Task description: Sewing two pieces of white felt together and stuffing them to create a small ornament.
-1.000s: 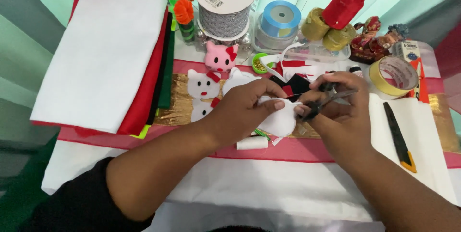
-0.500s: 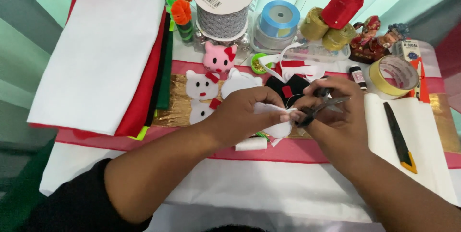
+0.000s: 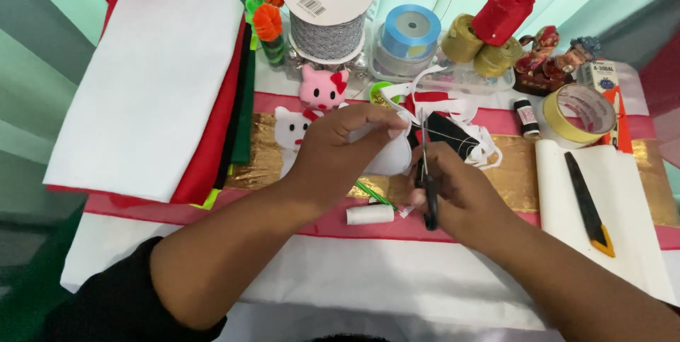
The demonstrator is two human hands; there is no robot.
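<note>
My left hand (image 3: 340, 154) pinches a piece of white felt (image 3: 389, 158) above the table's middle. My right hand (image 3: 460, 197) grips small black-handled scissors (image 3: 426, 179), blades pointing up at the felt's right edge. A white thread spool (image 3: 370, 214) lies just below both hands. A white felt cat figure (image 3: 289, 133) sits left of my left hand, and a pink cat figure (image 3: 322, 88) stands behind it.
A stack of white, red and green felt sheets (image 3: 149, 80) lies at the left. Ribbon spools (image 3: 327, 13), a blue ribbon roll (image 3: 409, 34), gold ribbon rolls (image 3: 478, 48), a tape roll (image 3: 577, 112) and a black utility knife (image 3: 588, 204) on white paper fill the back and right.
The scissors turned from pointing left to pointing upward. My left hand shifted the white felt slightly up and right, and my right hand dropped lower.
</note>
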